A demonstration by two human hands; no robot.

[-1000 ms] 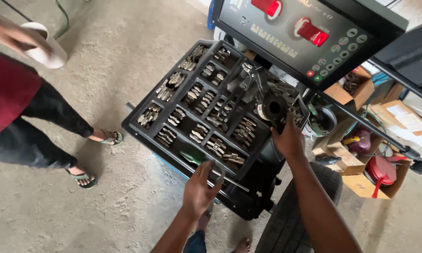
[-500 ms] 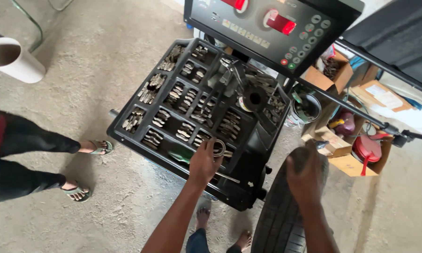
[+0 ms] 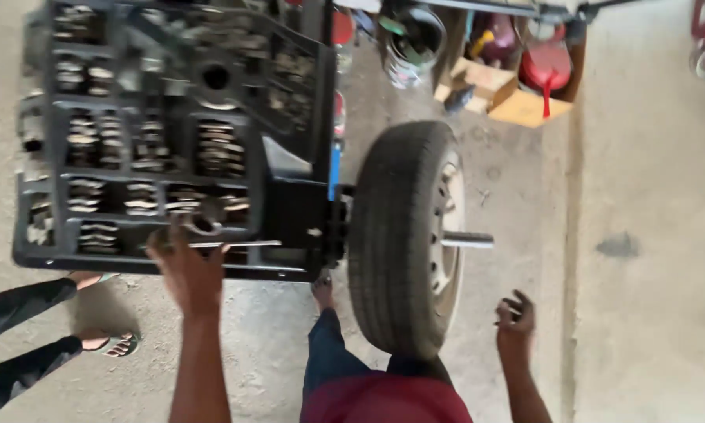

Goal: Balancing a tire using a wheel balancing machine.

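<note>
Compared with half a second ago, my view has swung right and down: the red-lit control panel is out of frame and the black rubber tyre on its silver rim [image 3: 406, 235] now sits mid-picture, mounted upright on the machine's steel shaft [image 3: 468, 240]. My right hand [image 3: 515, 319] has come off the tyre's tread and hangs beside the rim, apart from it, fingers loosely curled, holding nothing I can see. My left hand [image 3: 189, 266] has stayed at the front edge of the black plastic compartment tray of grey metal clip weights [image 3: 31, 235], fingers spread and resting on a thin steel rod [image 3: 239, 244] and a small ring-shaped part; whether it pinches either, I cannot tell. I read this as attention passing from tray to wheel. The frame is motion-blurred: the weights are smears, the tray's top is cut off, and the clutter by the cardboard box [image 3: 500, 92] is indistinct. Another person's dark-trousered legs and sandal [image 3: 116, 343] enter at lower left.
</note>
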